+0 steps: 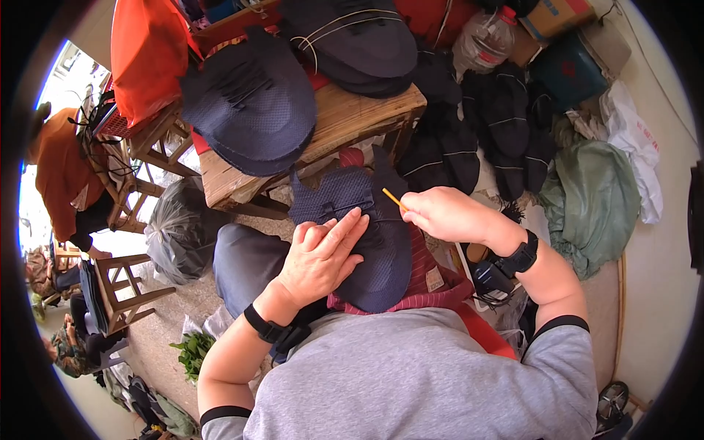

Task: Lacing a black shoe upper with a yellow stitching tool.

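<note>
A dark navy knitted shoe upper (381, 271) with a textured surface lies across my lap, over a dark red striped cloth (427, 286). Black lace-like strips cross its middle. My left hand (323, 253) rests flat on it, fingers stretched out with the tips beside the strips. Just to the right, my right hand (451, 215) pinches a thin yellow stick (394, 199) whose far end points up and left over the upper. Whether the stick carries a hook or needle cannot be made out. Both wrists wear black bands.
Ahead stands a wooden bench (352, 121) bearing piles of similar dark uppers (260, 110). More dark bundles (502, 110) tied with pale cord lie at the right, beside a green sack (598, 198). At left are a grey plastic bag (180, 231), wooden stools (121, 290) and other people.
</note>
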`<state>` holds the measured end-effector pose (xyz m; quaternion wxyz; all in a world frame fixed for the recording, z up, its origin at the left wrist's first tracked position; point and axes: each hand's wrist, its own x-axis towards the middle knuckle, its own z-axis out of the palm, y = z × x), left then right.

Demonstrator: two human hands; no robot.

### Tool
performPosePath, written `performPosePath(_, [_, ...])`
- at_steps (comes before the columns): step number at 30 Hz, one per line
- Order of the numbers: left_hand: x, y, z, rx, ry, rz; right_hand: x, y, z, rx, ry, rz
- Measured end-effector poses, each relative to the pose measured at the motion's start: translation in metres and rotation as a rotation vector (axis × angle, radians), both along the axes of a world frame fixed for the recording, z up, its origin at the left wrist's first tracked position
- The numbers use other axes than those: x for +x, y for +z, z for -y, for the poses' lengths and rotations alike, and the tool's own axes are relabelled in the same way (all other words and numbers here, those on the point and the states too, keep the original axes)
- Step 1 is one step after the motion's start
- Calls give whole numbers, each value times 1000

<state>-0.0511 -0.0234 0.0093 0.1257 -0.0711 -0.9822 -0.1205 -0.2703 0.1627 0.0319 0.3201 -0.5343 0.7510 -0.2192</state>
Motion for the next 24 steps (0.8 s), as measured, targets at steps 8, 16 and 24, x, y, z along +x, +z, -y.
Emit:
performPosePath(8, [2,2,-4,-9,23,37,2,16,18,234,337,-376])
performPosePath(16, [3,3,-7,14,30,31,3,39,25,-25,582,-439])
performPosePath(24, [3,4,0,98,52,19,-5,22,51,-70,319,-448])
